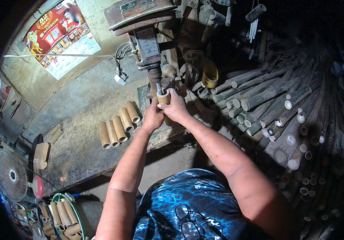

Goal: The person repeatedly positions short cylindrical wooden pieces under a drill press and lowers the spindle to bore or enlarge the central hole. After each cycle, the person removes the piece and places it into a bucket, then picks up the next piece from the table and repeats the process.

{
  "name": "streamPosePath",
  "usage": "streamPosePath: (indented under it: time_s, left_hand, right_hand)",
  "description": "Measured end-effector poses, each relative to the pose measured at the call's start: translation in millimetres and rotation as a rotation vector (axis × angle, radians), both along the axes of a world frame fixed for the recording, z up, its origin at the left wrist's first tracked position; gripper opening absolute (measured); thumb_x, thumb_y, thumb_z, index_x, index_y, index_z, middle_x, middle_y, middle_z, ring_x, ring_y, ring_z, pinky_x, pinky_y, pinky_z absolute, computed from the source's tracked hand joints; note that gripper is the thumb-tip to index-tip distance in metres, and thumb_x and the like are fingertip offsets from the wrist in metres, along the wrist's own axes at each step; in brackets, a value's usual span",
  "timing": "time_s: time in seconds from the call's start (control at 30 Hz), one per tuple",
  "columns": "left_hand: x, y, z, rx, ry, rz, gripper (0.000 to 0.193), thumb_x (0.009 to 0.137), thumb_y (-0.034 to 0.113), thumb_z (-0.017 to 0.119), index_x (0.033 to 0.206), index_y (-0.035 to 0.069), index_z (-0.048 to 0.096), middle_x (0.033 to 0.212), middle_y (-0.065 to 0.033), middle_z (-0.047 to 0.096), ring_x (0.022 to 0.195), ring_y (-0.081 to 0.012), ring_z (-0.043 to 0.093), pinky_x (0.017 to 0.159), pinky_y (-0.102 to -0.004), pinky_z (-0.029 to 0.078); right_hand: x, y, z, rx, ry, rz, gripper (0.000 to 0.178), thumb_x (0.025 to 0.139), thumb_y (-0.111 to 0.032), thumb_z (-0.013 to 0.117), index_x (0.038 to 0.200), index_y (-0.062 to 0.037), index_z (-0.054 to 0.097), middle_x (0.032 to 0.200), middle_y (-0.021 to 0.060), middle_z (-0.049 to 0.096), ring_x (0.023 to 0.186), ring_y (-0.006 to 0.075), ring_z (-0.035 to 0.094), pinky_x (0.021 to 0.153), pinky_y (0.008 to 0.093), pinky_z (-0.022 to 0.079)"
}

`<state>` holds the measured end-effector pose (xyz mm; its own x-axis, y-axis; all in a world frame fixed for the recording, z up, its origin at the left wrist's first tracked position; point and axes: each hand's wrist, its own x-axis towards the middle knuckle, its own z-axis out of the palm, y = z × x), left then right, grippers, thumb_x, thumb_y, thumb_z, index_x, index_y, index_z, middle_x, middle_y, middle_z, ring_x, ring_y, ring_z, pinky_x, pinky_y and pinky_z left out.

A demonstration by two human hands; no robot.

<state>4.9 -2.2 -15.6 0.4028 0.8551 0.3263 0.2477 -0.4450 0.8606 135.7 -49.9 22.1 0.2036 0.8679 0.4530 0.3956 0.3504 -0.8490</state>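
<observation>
Both my hands grip a short bamboo tube (163, 98) held upright under the drill press (148, 46). The metal bit (159, 88) below the chuck reaches down to the tube's open top; how deep it sits I cannot tell. My left hand (153, 117) closes round the tube's lower left side. My right hand (175, 106) wraps its right side, the thumb across the front. To the left on the workbench (80, 160), several cut bamboo tubes (120, 129) lie side by side in a slanted row.
Long bamboo poles (268, 94) are stacked at the right, cut ends facing me. A yellow container (210, 74) stands behind the press. At the lower left are a fan (12, 174) and a green-rimmed basket (80, 218) of bamboo tubes. A cable (120, 54) hangs by the wall.
</observation>
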Motion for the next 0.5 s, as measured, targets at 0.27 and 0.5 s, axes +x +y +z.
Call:
streamPosePath:
  time_s: [0.27, 0.5]
  left_hand:
    - [-1.1, -16.0, 0.0, 0.159, -0.024, 0.066, 0.058, 0.085, 0.005, 0.063, 0.141, 0.006, 0.048, 0.108, -0.0274, 0.068, 0.101, -0.0363, 0.069, 0.085, -0.0429, 0.052]
    - [-8.2, -22.8, -2.8, 0.094, -0.053, 0.113, 0.064, 0.084, 0.004, 0.064, 0.144, 0.006, 0.045, 0.113, -0.0239, 0.069, 0.103, -0.0336, 0.069, 0.088, -0.0410, 0.053]
  right_hand:
    - [-2.3, -14.1, 0.8, 0.051, -0.035, -0.015, 0.047, 0.075, -0.011, 0.080, 0.114, -0.0045, 0.055, 0.102, 0.0190, 0.069, 0.100, 0.0389, 0.068, 0.085, 0.0457, 0.053]
    - [-16.4, -12.7, 4.0, 0.053, -0.046, -0.040, 0.046, 0.075, -0.010, 0.081, 0.112, -0.0031, 0.054, 0.100, 0.0213, 0.069, 0.099, 0.0416, 0.067, 0.083, 0.0465, 0.052]
